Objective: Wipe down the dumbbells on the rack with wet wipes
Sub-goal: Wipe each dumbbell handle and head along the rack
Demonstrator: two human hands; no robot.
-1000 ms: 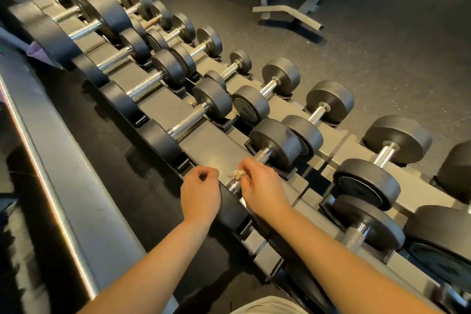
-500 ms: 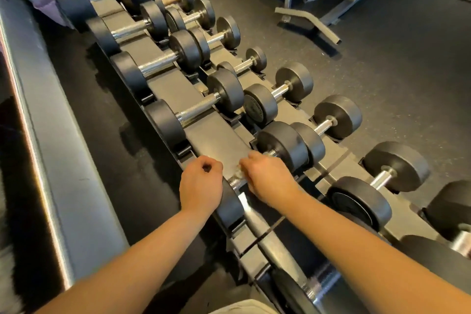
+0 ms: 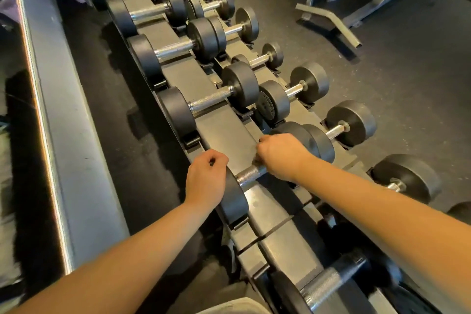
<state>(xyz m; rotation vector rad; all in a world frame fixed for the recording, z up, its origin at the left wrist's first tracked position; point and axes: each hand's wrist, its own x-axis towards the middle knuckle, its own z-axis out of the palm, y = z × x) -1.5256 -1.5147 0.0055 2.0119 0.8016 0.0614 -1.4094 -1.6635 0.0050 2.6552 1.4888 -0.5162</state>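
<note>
Head view: the dumbbell [image 3: 244, 178] in work sits on the upper tier of the rack [image 3: 224, 132], low and centre in the scene, directly in front of the person.

**Axis.** Its long axis runs diagonally from near-left to far-right. The near head [image 3: 233, 199] is at the near-left end. The far head [image 3: 304, 139] is at the far-right end, partly hidden behind the right wrist.

**Left hand.** The left hand [image 3: 206, 176] is curled into a loose fist and rests on the top rim of the near head. Nothing is visible inside it. It appears to brace the dumbbell against rolling.

**Right hand.** The right hand [image 3: 280, 155] is closed round the handle [image 3: 253, 173] at its far-right end, just beside the far head. The wipe cannot be made out clearly; it is judged to be inside this grip.

**Governing relation.** The bare knurled stretch of handle lies to the near-left of the right hand, between the two hands. The right hand is the nearer to it and the only one placed to wipe. The next stroke therefore calls for travel along the axis, near-left toward the braced head. The two heads are probably still to be wiped.

**Risk.** A pull across the axis may roll the dumbbell in its cradle.

**Remaining work.** Further dumbbells [image 3: 211, 98] lie along the rack to the far left.
</note>
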